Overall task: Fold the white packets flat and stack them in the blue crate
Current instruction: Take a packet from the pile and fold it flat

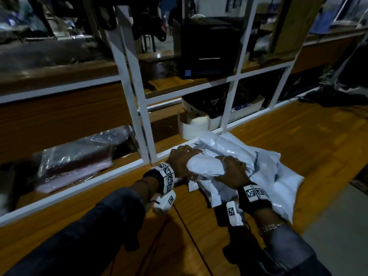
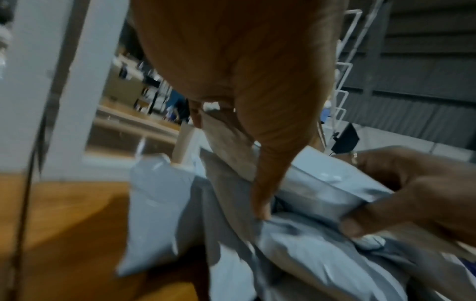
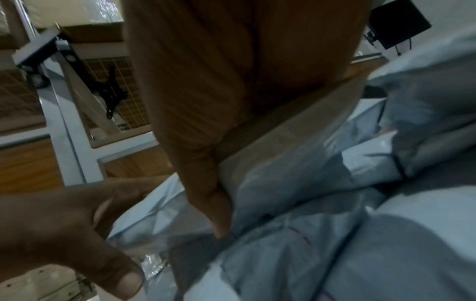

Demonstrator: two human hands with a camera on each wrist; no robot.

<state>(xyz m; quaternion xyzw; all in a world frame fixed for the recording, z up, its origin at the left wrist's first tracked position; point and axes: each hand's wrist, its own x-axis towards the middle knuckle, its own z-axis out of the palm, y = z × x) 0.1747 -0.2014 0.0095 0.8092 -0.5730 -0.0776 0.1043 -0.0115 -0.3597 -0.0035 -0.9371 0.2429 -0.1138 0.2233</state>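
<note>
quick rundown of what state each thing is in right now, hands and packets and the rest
left hand: grips the left end of the top packet
right hand: grips the right end of the same packet
top packet: bunched up between both hands, not yet flat
pile of white packets: loose and crumpled on the wooden table
label roll: lying on its side behind the white frame, partly unwound
blue crate: not in view

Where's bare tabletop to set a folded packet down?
Bare wood lies left of the left hand, between the white frame rail and the table's near edge, and right of the packet pile toward the far corner. Crowded: the middle, where both hands, the right hand included, grip a white packet.
</note>
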